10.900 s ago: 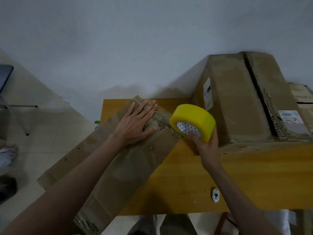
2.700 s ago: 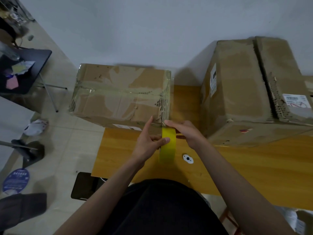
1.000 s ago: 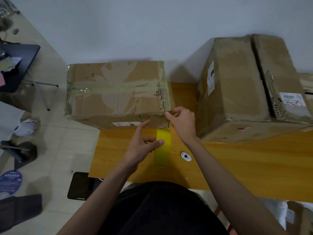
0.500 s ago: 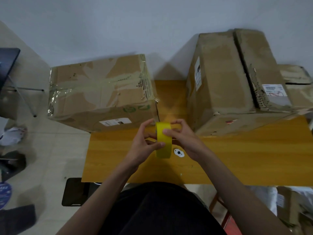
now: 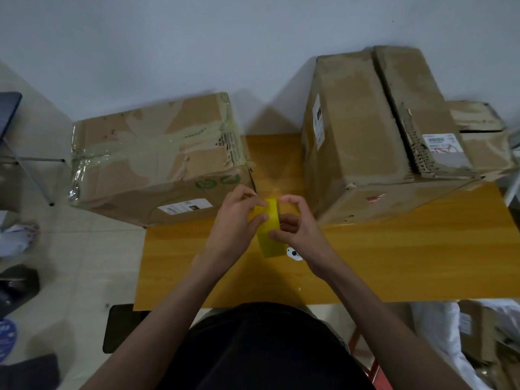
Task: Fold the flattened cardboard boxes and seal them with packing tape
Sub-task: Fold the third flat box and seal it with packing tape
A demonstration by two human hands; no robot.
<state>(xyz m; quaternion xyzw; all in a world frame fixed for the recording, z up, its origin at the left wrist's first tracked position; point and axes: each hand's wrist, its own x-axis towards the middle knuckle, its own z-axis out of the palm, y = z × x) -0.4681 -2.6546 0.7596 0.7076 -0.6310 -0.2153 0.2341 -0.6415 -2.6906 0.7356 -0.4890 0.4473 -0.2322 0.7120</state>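
Both hands now off the folded brown cardboard box [image 5: 157, 156] at centre-left; left hand [image 5: 236, 220] and right hand [image 5: 298, 229] pinch the yellow tape roll [image 5: 268, 229] at frame centre; likely picking for its end.

There is only one view, so no second camera shares the scene. The camera sits on the person's head and looks forward and steeply down, with a wide angle that bends the edges. It is close to the left hand [image 5: 235, 220] and the right hand [image 5: 299, 225], which meet near the middle of the frame, with the person's torso at the bottom edge. Past the hands, the wooden surface [image 5: 408, 257] crosses the frame, and the white wall [image 5: 197, 38] fills the top. The floor [image 5: 78, 263] shows at the left side.
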